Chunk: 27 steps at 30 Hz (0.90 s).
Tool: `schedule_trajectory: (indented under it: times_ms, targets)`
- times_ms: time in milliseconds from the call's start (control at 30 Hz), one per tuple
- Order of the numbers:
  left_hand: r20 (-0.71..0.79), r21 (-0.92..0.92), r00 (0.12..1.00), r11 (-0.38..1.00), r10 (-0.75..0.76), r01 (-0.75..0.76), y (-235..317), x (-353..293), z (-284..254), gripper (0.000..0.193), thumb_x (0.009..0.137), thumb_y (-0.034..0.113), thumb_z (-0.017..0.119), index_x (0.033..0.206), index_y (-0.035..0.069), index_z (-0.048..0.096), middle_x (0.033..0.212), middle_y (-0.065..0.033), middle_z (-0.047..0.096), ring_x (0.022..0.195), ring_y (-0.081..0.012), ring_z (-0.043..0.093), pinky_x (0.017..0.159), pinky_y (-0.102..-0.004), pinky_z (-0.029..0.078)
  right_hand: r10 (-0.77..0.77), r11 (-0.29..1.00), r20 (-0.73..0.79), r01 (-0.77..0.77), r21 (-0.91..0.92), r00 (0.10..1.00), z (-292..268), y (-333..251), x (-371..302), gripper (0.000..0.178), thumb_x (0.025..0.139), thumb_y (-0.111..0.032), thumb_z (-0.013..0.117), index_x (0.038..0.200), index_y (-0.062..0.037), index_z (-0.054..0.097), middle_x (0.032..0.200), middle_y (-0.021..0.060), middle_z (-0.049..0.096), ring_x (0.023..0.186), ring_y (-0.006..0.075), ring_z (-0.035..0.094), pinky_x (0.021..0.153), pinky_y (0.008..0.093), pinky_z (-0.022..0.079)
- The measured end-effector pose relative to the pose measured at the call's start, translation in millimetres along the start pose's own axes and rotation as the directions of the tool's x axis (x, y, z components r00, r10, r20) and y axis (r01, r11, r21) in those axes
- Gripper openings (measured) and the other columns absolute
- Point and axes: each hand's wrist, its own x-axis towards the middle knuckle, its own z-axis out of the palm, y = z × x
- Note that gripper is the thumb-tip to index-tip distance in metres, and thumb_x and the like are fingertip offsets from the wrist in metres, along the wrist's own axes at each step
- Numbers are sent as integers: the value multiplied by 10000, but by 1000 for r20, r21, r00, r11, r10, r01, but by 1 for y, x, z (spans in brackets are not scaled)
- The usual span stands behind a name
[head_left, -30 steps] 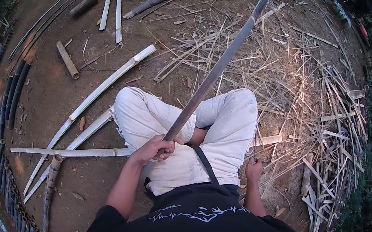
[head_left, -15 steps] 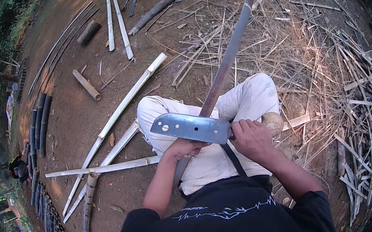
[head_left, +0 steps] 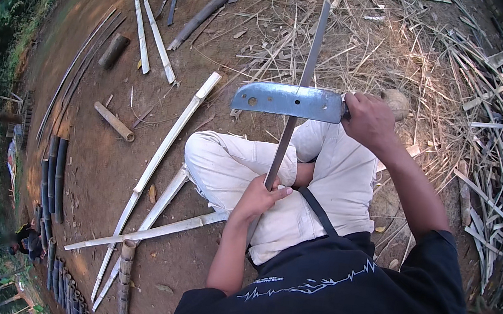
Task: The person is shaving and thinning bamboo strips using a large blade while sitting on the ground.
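My right hand (head_left: 370,120) grips the handle of a broad cleaver (head_left: 281,102) with several holes through its blade. The blade lies crosswise over a long dark bamboo strip (head_left: 286,137), which runs from my lap away to the top of the view. My left hand (head_left: 258,200) is closed around the near part of that strip, above my crossed legs in pale trousers (head_left: 232,161). Where the blade passes, it hides a short part of the strip; whether the edge bites into it I cannot tell.
Split pale bamboo pieces (head_left: 168,136) lie to my left, near a short bamboo tube (head_left: 114,122) and dark poles (head_left: 59,173). Shavings (head_left: 354,50) cover the ground ahead; a strip pile (head_left: 496,157) stands right. A rounded brown object (head_left: 395,104) sits beyond my right hand.
My right hand has carried the cleaver away from me along the strip, and slightly right. The strip now shows a narrower side. My left hand, formerly partly under the blade, is in plain sight.
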Motion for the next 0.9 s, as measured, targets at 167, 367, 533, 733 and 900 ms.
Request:
schedule_trajectory:
  times_ms: [167,367,533,733,900]
  targets:
    - [5,23,999,999,39,-39,-24,-8,-3,431,845,156,819,756,153,397,639,74,416,542,-49,372,476,-259,305,377,926,83,-374,-48,923,-16,55,60,281,919,-330,635,980,-56,635,855,174,712,815,359,711,756,508,551]
    - [52,-60,998,997,-42,46,-9,-15,-8,430,843,176,820,735,134,406,644,63,423,560,-61,377,499,-280,327,247,965,167,-227,-132,955,-35,48,72,291,921,-337,650,978,-52,642,853,157,720,774,340,715,715,469,568]
    - [93,-101,995,993,-47,56,-2,-6,-14,463,834,205,833,721,140,389,629,57,444,524,-67,401,474,-300,333,-162,982,160,142,128,974,6,-52,-40,293,704,-271,762,863,-77,610,772,113,672,732,293,698,675,427,546]
    - [45,-20,999,999,-29,30,-12,-12,-18,417,840,151,825,771,157,414,628,60,479,521,-48,415,463,-257,319,-245,967,37,241,80,969,4,-38,-17,266,657,-206,742,844,-81,600,769,91,644,747,280,674,713,392,534]
    - [107,-47,994,999,-5,10,-36,-33,-7,426,853,114,796,763,166,383,618,62,454,533,-44,417,469,-247,319,317,947,125,-308,-89,940,-27,93,102,262,894,-300,634,963,-49,657,854,159,722,805,359,716,752,477,569]
